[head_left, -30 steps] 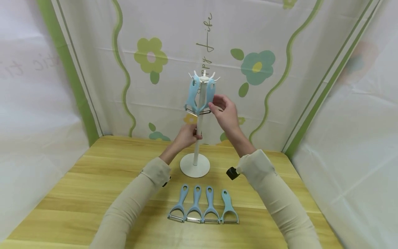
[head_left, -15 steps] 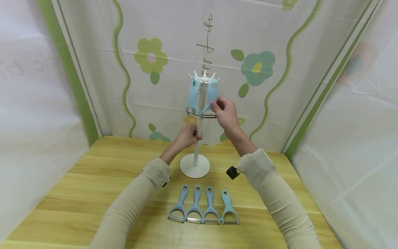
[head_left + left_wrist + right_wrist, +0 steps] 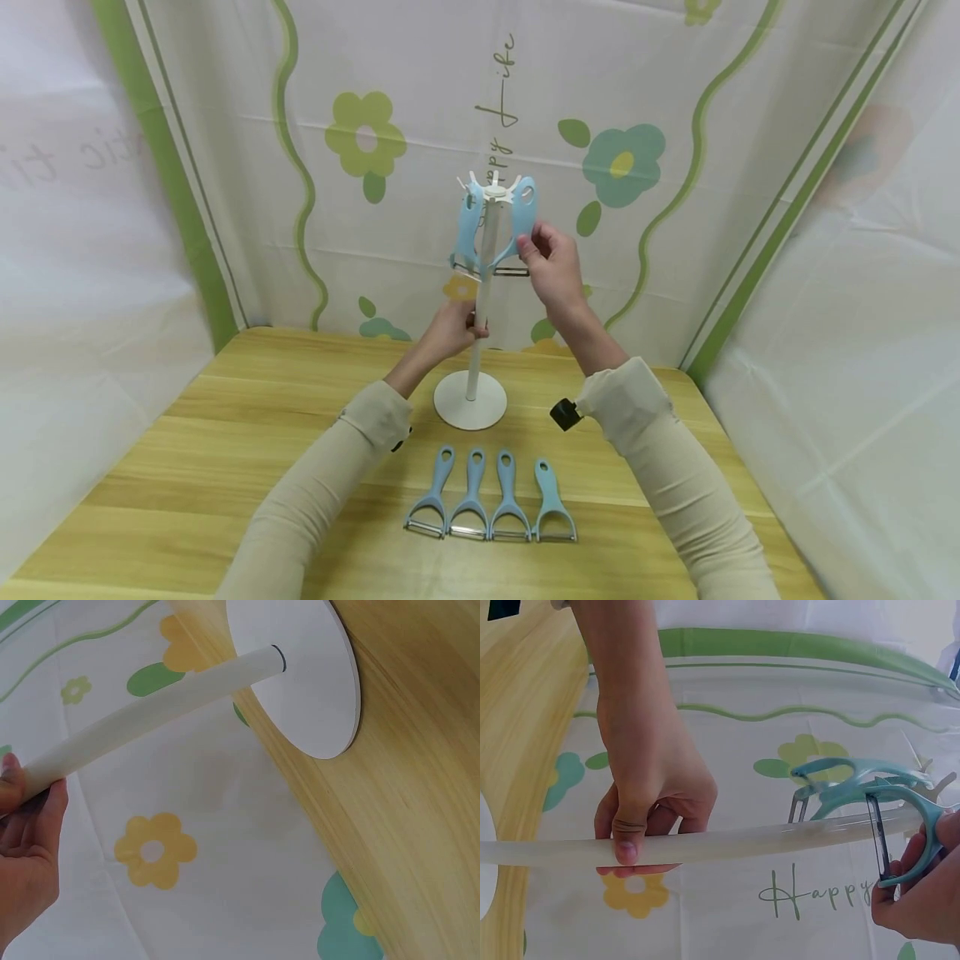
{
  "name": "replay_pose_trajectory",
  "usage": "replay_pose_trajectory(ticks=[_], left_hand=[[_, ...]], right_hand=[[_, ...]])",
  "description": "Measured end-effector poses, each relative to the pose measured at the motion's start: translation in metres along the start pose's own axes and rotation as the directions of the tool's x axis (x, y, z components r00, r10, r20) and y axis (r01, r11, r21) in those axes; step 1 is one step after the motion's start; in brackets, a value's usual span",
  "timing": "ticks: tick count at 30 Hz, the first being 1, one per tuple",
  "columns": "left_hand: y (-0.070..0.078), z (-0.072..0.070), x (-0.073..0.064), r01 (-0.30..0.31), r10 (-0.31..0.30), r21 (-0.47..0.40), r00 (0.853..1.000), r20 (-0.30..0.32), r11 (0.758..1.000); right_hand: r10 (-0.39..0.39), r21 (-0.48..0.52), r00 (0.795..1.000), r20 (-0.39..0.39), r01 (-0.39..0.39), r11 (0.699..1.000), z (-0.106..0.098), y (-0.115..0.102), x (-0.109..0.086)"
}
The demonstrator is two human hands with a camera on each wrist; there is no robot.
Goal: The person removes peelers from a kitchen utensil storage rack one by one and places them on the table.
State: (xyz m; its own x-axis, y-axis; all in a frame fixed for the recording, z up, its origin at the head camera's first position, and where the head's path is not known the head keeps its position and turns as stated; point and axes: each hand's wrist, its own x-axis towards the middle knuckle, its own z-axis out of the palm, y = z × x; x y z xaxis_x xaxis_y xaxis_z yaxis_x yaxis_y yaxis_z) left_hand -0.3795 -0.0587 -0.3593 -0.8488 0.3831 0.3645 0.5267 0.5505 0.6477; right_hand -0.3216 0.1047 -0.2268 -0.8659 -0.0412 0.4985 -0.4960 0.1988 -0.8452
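Since the earlier frame, the held light blue peeler has been raised slightly and shifted to the right by the right hand, while the left hand has been kept in place. The peeler is pinched between the right thumb and fingers low on its handle, beside the top of the white stand; whether a hook passes through its hole cannot be told. The stand's pole is clasped by the left hand's thumb and fingers, below and to the left of the right hand, and the two hands are held apart. A second light blue peeler is hung on the left side of the stand's hooks, blade end down. The stand is borne upright by its round base on the wooden table. Nearer, four peelers are laid in a row, handles pointing to the far side: three grey-blue peelers at the left and a teal peeler at the right. The far side is closed by a flower-printed cloth.
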Motion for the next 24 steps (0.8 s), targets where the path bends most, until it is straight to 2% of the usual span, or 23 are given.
replay_pose_trajectory(ticks=[7,14,24], left_hand=[[-0.001,-0.001,0.000,-0.006,0.006,0.000,1.000,-0.002,1.000],[-0.002,0.000,0.000,-0.004,0.004,-0.006,1.000,0.000,1.000],[-0.001,-0.001,0.001,-0.007,0.007,0.008,1.000,0.001,1.000]], right_hand=[[-0.001,0.014,1.000,0.004,0.001,1.000,-0.002,-0.004,-0.002],[-0.021,0.012,1.000,0.018,0.021,1.000,-0.004,0.000,-0.006],[-0.004,0.014,0.999,0.046,0.004,1.000,-0.008,0.005,-0.015]])
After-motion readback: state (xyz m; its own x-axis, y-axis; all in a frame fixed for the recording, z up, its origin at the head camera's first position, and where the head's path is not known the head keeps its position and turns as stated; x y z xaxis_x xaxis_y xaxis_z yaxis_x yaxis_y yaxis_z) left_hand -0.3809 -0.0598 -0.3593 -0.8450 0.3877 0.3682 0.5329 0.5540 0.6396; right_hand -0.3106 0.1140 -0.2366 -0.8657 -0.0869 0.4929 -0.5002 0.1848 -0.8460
